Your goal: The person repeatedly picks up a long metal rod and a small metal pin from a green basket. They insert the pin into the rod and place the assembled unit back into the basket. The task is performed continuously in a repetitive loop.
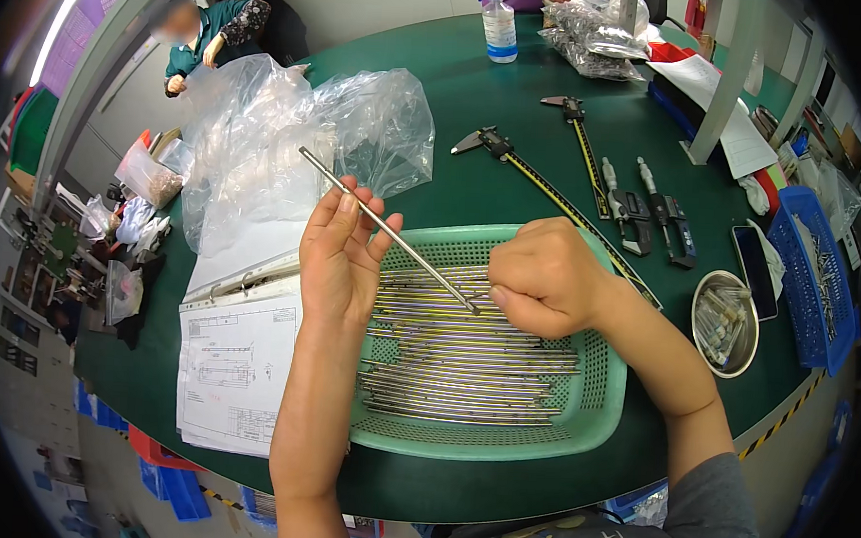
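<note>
My left hand (338, 264) pinches a thin metal rod (417, 256) between thumb and fingers. The rod slants from its raised far left end down to the right, over a light green plastic basket (602, 414). Beside the rod's lower end my right hand (547, 280) is closed with the thumb folded in. A thin dark tip seems to stick out at its thumb, but what it holds is hidden. Under both hands, the basket holds many similar metal rods (464, 378), lying side by side.
Left of the basket lies a binder with a drawing sheet (235, 376), below clear plastic bags (262, 134). Calipers (542, 185), micrometers (628, 216), a metal bowl (725, 323), a phone (754, 271) and a blue basket (810, 279) are at right. A spray bottle (500, 29) and co-worker (219, 29) are farther off.
</note>
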A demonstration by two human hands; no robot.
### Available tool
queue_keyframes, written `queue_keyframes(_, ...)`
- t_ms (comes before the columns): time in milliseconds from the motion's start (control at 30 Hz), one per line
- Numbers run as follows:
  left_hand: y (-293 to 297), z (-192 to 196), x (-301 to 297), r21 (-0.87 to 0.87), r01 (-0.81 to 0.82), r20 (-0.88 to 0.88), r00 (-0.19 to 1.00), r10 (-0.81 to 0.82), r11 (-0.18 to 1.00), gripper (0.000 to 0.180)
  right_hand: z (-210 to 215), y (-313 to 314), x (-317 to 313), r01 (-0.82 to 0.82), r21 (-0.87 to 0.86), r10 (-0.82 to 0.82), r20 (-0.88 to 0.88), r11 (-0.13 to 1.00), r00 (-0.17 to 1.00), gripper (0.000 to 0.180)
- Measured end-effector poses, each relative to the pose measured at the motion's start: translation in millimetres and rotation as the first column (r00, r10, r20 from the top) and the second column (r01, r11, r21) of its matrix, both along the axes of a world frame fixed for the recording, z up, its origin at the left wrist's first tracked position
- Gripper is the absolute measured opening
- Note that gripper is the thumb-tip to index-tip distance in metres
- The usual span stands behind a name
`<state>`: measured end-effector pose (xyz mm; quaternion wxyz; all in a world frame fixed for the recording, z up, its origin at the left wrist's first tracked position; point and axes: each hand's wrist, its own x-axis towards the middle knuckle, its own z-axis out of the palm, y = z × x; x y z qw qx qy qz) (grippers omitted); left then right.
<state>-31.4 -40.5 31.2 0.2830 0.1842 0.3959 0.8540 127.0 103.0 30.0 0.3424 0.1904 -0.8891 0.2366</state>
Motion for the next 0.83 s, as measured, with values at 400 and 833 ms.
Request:
queue_keyframes(400, -6, -11, -10, -0.038, -0.008, -0.008, 1.000, 0.008, 0.999, 0.032, -8, -6, 0, 0.047, 0.068, -0.058, 0.172, 0.997, 0.983, 0.019)
queue_keyframes(833, -12, -14, -58, -0.178, -0.231, -0.432, 0.892, 0.135, 0.957, 0.038, -9, -1, 5, 0.210, -0.022, -0.212, -0.128, 0.977, 0.969, 0.020)
